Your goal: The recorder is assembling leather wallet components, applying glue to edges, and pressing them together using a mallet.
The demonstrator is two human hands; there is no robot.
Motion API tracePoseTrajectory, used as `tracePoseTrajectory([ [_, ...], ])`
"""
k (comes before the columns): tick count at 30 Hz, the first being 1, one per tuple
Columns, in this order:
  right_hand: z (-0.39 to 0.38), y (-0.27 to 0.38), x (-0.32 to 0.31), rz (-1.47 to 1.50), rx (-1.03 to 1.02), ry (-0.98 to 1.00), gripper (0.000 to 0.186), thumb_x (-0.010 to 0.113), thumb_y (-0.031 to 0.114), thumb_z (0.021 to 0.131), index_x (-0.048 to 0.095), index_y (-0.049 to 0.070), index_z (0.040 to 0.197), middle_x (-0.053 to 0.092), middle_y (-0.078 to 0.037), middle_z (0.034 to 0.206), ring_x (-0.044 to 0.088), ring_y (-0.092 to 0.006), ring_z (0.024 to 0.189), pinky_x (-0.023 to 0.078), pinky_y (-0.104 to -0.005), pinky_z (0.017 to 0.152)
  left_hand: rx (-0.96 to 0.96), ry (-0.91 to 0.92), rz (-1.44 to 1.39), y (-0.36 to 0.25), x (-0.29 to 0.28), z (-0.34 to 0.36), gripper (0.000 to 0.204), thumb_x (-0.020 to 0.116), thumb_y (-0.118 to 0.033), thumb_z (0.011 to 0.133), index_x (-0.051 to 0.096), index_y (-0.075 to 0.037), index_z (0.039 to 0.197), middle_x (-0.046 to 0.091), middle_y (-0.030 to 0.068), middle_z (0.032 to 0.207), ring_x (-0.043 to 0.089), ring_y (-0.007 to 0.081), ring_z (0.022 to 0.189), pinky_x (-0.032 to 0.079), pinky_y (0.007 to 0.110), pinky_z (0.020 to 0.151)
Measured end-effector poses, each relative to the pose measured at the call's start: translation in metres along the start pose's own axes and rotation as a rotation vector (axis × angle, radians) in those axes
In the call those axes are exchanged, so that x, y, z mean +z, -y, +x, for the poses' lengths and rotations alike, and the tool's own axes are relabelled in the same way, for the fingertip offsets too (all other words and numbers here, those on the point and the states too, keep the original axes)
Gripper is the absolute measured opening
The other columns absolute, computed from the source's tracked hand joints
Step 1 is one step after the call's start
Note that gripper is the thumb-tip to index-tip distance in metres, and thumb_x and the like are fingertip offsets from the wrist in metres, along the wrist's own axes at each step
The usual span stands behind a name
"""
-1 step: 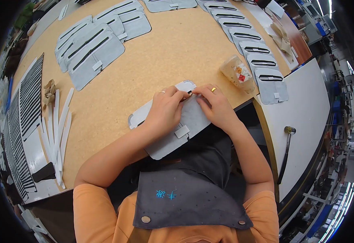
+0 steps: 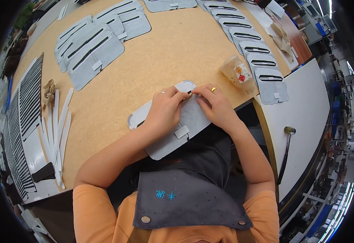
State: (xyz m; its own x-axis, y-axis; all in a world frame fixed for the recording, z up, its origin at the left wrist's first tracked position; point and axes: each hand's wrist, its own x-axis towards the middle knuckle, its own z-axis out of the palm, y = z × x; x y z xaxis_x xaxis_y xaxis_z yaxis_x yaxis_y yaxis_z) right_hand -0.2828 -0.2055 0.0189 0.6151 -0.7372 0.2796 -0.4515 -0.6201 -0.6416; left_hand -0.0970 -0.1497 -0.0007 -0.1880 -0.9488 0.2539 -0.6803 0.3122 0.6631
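Note:
A light grey panel with rounded corners (image 2: 195, 111) lies slantwise at the table's near edge, partly over my lap. A small white tab (image 2: 181, 132) sits on its lower part. My left hand (image 2: 165, 107) rests across the panel, thumb and forefinger pinched on a narrow black strip (image 2: 189, 92) near the panel's far right end. From the other side, my right hand (image 2: 215, 106) pinches at the same spot, its fingertips almost meeting the left ones. Most of the strip is hidden under my left hand.
Overlapping grey panels with black strips lie far left (image 2: 98, 52) and in a curved row at right (image 2: 262, 60). A clear plastic container (image 2: 237, 73) stands near my right hand. White strips (image 2: 55, 137) and rows of black strips (image 2: 31, 97) lie left; a hammer (image 2: 286, 152) lies right.

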Motion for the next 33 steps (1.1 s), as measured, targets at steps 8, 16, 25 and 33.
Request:
tracePoseTrajectory([
  [8,0.005,-0.009,-0.01,-0.245,-0.207,0.131,0.017,0.059,0.0,0.082,0.061,0.003,0.098,0.059,-0.011,0.099,0.057,-0.0287,0.094,0.048,-0.0351,0.081,0.193,-0.026,0.478,-0.01,0.004,-0.008,0.047,0.062,-0.003,0.067,0.061,-0.009,0.114,0.054,0.0044,0.097,0.053,0.0234,0.087,0.039,0.035,0.076],
  [16,0.005,0.006,-0.002,-0.08,-0.132,0.134,0.023,0.059,0.002,0.081,0.058,0.005,0.104,0.061,-0.01,0.1,0.057,-0.0288,0.098,0.049,-0.0369,0.082,-0.095,-0.052,0.073,-0.011,-0.018,-0.028,0.017,0.055,-0.003,0.084,0.06,-0.006,0.1,0.055,0.0087,0.095,0.053,0.0261,0.089,0.038,0.038,0.077],
  [25,0.005,0.002,-0.005,-0.449,-0.499,0.134,0.026,0.057,0.003,0.075,0.064,0.005,0.1,0.062,-0.005,0.099,0.058,-0.0233,0.096,0.045,-0.0371,0.086,0.112,-0.072,0.474,-0.014,-0.009,-0.04,0.024,0.051,-0.008,0.079,0.057,-0.005,0.102,0.052,0.0065,0.092,0.052,0.0218,0.089,0.037,0.036,0.078],
  [33,0.015,0.017,0.019,0.075,-0.18,0.165,0.027,0.064,0.007,0.079,0.057,0.004,0.104,0.059,-0.012,0.1,0.056,-0.03,0.096,0.045,-0.04,0.084,0.048,-0.075,0.219,-0.002,-0.02,-0.036,0.023,0.059,-0.006,0.08,0.059,-0.004,0.104,0.054,0.0108,0.098,0.054,0.0264,0.091,0.04,0.037,0.078],
])
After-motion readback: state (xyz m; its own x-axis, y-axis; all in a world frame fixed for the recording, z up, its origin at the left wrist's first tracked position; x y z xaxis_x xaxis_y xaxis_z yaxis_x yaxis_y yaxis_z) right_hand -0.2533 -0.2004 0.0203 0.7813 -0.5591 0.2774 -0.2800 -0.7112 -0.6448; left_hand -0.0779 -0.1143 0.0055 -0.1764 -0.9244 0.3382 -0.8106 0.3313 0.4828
